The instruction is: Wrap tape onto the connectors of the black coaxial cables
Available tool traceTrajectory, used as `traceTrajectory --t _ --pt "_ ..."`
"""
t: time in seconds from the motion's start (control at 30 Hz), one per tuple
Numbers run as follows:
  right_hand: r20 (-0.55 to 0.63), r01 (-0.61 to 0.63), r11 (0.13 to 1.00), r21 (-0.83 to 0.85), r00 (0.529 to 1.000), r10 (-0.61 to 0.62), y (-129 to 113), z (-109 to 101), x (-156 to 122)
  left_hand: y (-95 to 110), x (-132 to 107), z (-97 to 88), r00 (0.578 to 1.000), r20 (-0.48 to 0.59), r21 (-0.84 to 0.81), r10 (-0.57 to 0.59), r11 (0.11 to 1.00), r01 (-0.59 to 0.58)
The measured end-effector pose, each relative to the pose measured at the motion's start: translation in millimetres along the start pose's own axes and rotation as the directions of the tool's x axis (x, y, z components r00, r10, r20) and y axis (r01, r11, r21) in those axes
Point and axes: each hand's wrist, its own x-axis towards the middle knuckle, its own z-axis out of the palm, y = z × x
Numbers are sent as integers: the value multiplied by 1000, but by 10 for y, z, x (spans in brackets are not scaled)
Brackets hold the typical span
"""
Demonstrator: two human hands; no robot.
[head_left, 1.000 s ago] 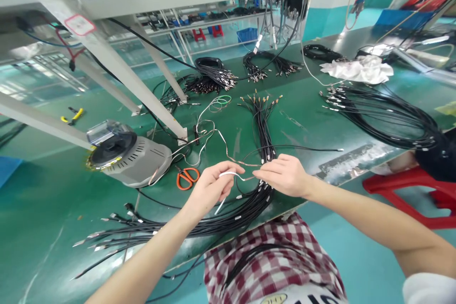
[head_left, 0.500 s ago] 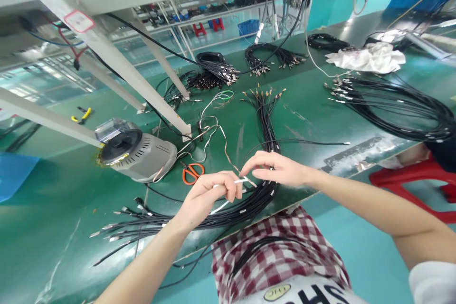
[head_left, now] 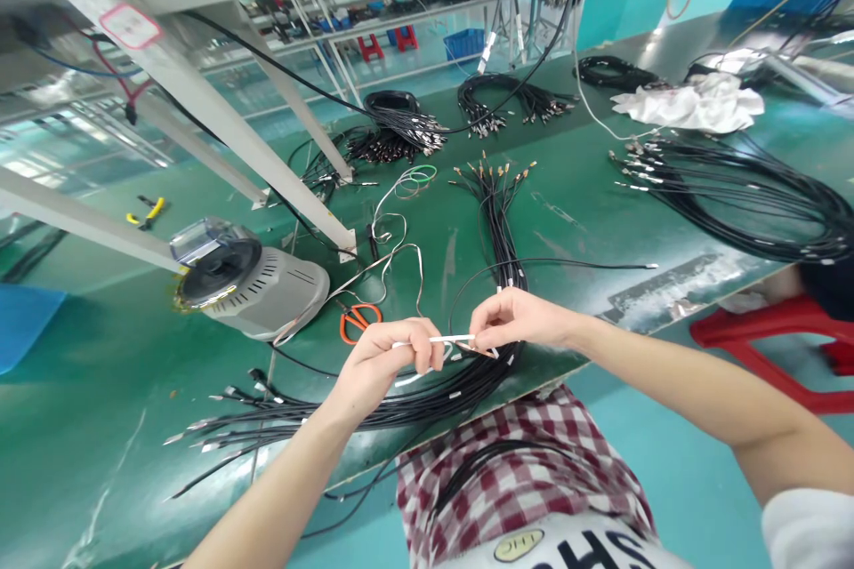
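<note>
In the head view my left hand (head_left: 398, 348) is closed around a thin white strip (head_left: 455, 339) that sticks out to the right of its fingers. My right hand (head_left: 517, 320) pinches the strip's right end between thumb and fingertips. A narrow whitish tail with a brownish edge dangles just below the right fingers. Under both hands lies a bent bundle of black cables (head_left: 427, 400) with small white tags on it. One branch runs up the table to gold-coloured tips; the other spreads left to silver ends.
Orange-handled scissors (head_left: 360, 323) lie left of my hands, beside a grey machine (head_left: 270, 289) with a clear cover. Loose white cord (head_left: 385, 262) trails across the green table. More black cable coils (head_left: 740, 196) lie right and behind. A metal post (head_left: 246, 120) rises at the left.
My right hand has shifted slightly right and its fingers have closed on the white strip's end. The strip now spans both hands. My left hand has barely moved.
</note>
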Motion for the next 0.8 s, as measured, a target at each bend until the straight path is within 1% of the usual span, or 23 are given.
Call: traceTrajectory --t 0.07,0.13,0.2,0.3,0.4,0.47,0.5,0.53,0.57,0.6,0.63,0.67,0.7,0.73,0.77,0.8 --pt "4 49 999 13 999 -49 4 -8 -13 -58 20 -17 1000 -5 -15 3 1000 -3" --pt "-14 135 991 22 991 -134 3 -2 -21 -127 51 -24 1000 -28 -7 -4 1000 4" --pt "-48 222 975 21 974 -221 -4 19 -20 -203 100 -6 998 -57 -11 -41 999 41" --pt "-74 308 951 30 949 -306 -14 75 -3 -316 205 71 990 -90 -66 -104 993 98" --pt "-83 349 934 77 936 -343 -2 133 17 -389 306 157 988 -80 -94 -132 988 125" --pt "-131 347 937 33 931 -340 16 154 19 -391 338 189 987 -61 -96 -151 985 144" --pt "-168 339 940 -21 926 -338 25 156 15 -376 336 196 986 -76 -75 -147 987 142" --pt "-209 333 939 -85 915 -344 34 153 7 -352 324 200 985 -117 -22 -128 992 126" --pt "-242 330 931 -155 901 -360 43 145 -2 -322 301 204 979 -185 69 -85 993 99" --pt "-264 330 916 -227 885 -384 50 136 -13 -287 270 212 963 -269 190 -15 979 69" --pt "-271 335 893 -299 868 -416 57 125 -24 -250 234 226 936 -345 322 76 946 42" --pt "-265 344 863 -370 851 -453 63 116 -33 -214 197 248 901 -397 442 173 897 23" --pt "-249 356 827 -436 835 -491 70 109 -41 -182 163 278 873 -418 527 251 850 8" --pt "-232 369 788 -492 817 -528 76 104 -47 -155 134 314 857 -417 574 304 819 -11" --pt "-217 381 755 -534 801 -558 82 102 -50 -135 113 354 853 -404 587 329 809 -34" --pt "-206 392 729 -561 787 -581 89 100 -50 -121 101 393 862 -384 576 330 816 -56"
